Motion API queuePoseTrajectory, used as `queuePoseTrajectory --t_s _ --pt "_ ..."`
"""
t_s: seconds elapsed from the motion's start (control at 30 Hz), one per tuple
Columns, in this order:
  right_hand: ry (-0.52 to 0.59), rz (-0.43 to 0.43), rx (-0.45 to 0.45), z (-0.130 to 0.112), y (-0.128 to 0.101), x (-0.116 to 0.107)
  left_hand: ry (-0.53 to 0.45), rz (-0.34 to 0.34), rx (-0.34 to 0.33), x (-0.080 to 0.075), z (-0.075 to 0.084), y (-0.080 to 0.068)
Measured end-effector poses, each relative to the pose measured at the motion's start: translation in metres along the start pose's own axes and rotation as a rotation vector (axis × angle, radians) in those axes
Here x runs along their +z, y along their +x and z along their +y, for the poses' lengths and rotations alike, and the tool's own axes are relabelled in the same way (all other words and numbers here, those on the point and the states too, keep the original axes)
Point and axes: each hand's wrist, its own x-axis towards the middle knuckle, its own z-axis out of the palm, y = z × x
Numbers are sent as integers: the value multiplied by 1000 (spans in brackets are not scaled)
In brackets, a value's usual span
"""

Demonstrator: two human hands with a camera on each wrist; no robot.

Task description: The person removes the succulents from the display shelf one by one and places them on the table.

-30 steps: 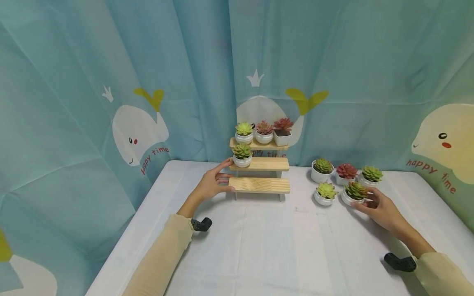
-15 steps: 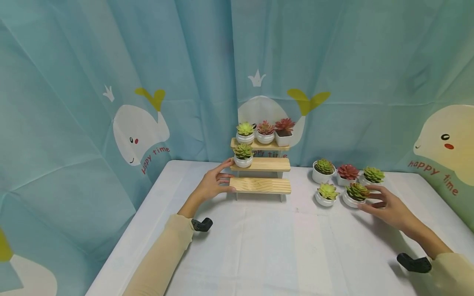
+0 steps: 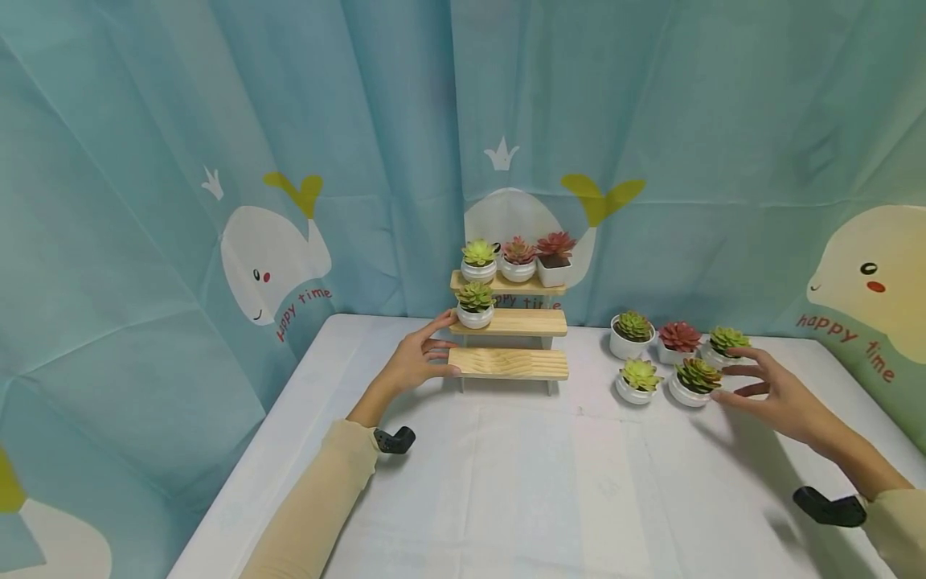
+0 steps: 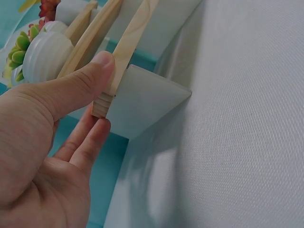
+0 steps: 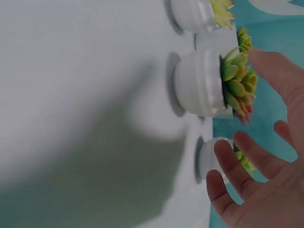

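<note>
Head alone shows both hands (image 3: 411, 363), right (image 3: 790, 400) perhaps touching a succulent (image 3: 698, 375).

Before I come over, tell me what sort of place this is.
Probably a staged tabletop set: a whale-print curtain hangs behind a white table bearing a three-tier wooden stand and potted succulents.

The left hand (image 4: 35, 142) grips the wooden stand (image 4: 129, 42) by one end, thumb across it, two fingertips at the tip. A white support (image 4: 149, 97) meets the white counter (image 4: 242, 118). Beyond the thumb, a white pot (image 4: 47, 59) holds a green succulent (image 4: 20, 50); a red one (image 4: 48, 9) shows at the top.
</note>
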Motion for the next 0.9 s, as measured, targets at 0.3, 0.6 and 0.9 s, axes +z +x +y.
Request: queuePoseTrajectory --t_s 0.3,0.6,0.9 --pt "-6 33 -55 -8 2 -9 -2 -1 11 -1 -1 -1" --pt "-32 16 -65 -21 11 -11 16 6 -11 0 0 0" --pt "-39 -5 -105 -41 29 -16 11 3 -12 0 -1 1"
